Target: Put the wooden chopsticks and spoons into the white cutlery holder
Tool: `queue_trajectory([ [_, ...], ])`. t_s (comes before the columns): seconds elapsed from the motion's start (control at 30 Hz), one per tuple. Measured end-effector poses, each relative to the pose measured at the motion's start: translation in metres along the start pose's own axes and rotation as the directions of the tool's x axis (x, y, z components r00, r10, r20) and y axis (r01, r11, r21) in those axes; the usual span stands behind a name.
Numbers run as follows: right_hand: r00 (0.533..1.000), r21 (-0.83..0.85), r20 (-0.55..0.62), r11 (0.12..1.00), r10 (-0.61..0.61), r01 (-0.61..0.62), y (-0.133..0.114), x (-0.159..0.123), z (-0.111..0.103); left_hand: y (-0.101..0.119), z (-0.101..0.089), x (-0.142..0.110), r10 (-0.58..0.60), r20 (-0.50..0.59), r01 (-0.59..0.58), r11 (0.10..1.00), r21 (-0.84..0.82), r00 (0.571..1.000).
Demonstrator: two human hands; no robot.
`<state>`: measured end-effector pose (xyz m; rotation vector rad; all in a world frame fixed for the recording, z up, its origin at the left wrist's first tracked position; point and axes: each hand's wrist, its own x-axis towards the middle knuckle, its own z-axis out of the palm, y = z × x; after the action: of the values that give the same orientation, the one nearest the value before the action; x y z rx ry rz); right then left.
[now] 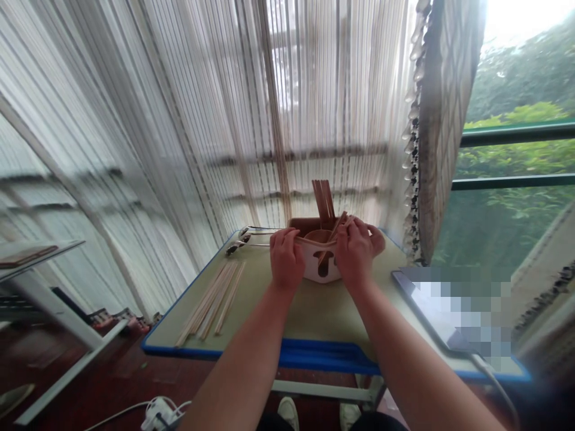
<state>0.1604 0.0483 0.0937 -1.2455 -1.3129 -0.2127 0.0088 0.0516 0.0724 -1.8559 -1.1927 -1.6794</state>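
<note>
A white utensil holder [315,272] with a cut-out in its front and a brown inside stands at the table's far middle. My left hand [286,258] is closed on its left front rim. At its right side, my right hand [354,248] has its fingers closed around light chopsticks [338,224], which slant down into the holder. Several brown chopsticks [322,199] stand upright at the back of the holder. Left of my left hand lie metal spoons [236,244], their handles running behind or beside the holder. Loose pale chopsticks [218,299] lie on the table's left part.
The light table [323,317] has a blue edge. On its right lies a tablet-like device [431,311] with a cable, partly pixelated. Sheer curtains [202,120] hang behind. A white power strip [159,413] is on the floor, and another table [45,257] stands left.
</note>
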Motion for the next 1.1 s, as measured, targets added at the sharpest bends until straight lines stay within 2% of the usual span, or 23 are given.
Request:
queue_trajectory([
  [0.2,0.996,0.028,0.056,0.997,-0.067,0.066,0.003,-0.001,0.002,0.0,0.0,-0.005,0.019,-0.013,-0.019,0.999,0.04,1.0],
  [0.47,0.998,0.021,0.057,1.0,0.021,-0.022,0.007,0.001,0.007,0.001,-0.001,-0.007,0.051,-0.002,-0.05,0.995,0.089,0.999],
  [0.7,0.999,0.157,0.026,0.987,0.02,-0.024,0.003,0.001,0.005,0.0,-0.001,-0.008,0.075,-0.02,-0.072,0.993,0.096,0.997],
  [0.83,0.997,0.165,-0.073,0.985,-0.028,0.039,-0.003,0.001,0.0,0.001,-0.001,-0.008,0.091,-0.021,-0.089,0.992,0.085,0.996],
  [0.97,0.973,0.188,-0.184,0.966,-0.14,0.175,-0.01,0.0,-0.01,0.005,-0.001,-0.008,0.128,0.017,-0.129,0.988,0.082,0.992],
  [1.03,0.963,0.194,-0.195,0.955,-0.186,0.224,-0.012,0.0,-0.013,0.007,-0.002,-0.008,0.139,0.023,-0.14,0.987,0.082,0.99],
  [1.1,0.965,0.203,-0.143,0.947,-0.221,0.247,-0.014,-0.002,-0.013,0.008,-0.003,-0.008,0.147,0.028,-0.148,0.986,0.081,0.989],
])
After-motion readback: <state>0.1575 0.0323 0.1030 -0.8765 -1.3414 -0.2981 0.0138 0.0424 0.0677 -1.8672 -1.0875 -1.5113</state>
